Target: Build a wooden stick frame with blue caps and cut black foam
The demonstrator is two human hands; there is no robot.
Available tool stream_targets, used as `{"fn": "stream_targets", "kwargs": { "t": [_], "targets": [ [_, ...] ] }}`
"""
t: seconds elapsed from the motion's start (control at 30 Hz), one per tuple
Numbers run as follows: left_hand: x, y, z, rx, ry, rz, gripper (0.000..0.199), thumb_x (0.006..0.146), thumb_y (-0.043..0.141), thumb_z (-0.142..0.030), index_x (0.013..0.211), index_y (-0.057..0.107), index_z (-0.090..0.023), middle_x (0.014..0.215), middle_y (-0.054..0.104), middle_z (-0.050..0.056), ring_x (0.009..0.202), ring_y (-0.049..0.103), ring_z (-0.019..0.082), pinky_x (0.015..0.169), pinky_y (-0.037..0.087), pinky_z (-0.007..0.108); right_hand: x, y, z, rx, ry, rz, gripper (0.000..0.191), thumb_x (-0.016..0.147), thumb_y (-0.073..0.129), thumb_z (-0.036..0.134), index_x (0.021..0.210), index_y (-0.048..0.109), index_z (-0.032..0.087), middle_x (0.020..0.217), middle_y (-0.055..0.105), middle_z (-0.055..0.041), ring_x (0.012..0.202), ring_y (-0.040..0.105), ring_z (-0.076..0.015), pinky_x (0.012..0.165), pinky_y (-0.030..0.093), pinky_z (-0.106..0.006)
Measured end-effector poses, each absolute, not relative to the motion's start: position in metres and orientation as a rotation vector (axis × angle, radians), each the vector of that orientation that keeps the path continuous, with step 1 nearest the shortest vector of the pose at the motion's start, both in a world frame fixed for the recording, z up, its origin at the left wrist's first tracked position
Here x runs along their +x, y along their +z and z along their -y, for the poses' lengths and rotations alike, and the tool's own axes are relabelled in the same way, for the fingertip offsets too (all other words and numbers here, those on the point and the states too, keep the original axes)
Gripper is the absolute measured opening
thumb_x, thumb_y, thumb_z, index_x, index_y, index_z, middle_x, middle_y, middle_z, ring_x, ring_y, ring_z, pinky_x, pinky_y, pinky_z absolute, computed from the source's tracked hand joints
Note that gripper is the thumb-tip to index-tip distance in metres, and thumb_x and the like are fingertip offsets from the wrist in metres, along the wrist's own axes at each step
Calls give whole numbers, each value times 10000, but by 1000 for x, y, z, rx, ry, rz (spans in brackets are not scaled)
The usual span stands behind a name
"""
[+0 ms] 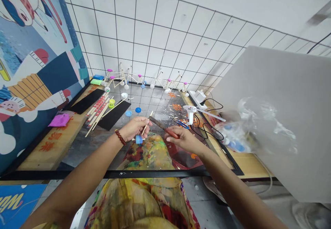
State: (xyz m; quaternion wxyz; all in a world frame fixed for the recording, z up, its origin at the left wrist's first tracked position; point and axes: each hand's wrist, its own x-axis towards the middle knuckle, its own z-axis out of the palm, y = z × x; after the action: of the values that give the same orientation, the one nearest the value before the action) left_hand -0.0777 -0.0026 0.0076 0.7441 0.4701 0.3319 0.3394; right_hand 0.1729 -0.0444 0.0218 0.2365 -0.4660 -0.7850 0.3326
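My left hand [136,129], with a beaded bracelet at the wrist, is closed on a thin wooden stick [144,128] held tilted over the glass tabletop. Just below its fingers is a blue bottle cap [139,139] with a pale stick by it. My right hand [181,137] is wrapped round the reddish handle of a knife-like tool [161,124]. The dark blade reaches left to the stick and the fingertips of my left hand. Whether the blade's edge cuts into the stick is too small to tell.
Stick models [126,77] stand along the back edge. Loose sticks [99,110] lie on the left near black sheets [113,115]. A white glue gun [190,113], blue scissors [182,124], cables and a plastic bag [235,139] are on the right. Blue caps [138,110] sit mid-table.
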Motion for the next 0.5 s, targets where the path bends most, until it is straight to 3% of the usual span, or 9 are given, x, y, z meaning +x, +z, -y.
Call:
{"fn": "stream_targets", "kwargs": {
  "t": [0.27,0.5],
  "targets": [
    [-76,9,3,1028,790,-709,296,771,677,-431,777,605,-144,516,569,-8,383,523,108,424,431,228,168,33,48,-1236,759,2264,281,860,591,363,650,556,179,911,602,-69,842,560,-189,782,446,-316],
    [-77,7,2,1017,829,-714,304,768,685,-424,762,631,-126,494,540,-13,366,461,81,402,379,210,165,34,50,-1224,750,2288,252,877,571,341,680,542,186,973,597,-86,878,567,-195,808,448,-324]
  ]
}}
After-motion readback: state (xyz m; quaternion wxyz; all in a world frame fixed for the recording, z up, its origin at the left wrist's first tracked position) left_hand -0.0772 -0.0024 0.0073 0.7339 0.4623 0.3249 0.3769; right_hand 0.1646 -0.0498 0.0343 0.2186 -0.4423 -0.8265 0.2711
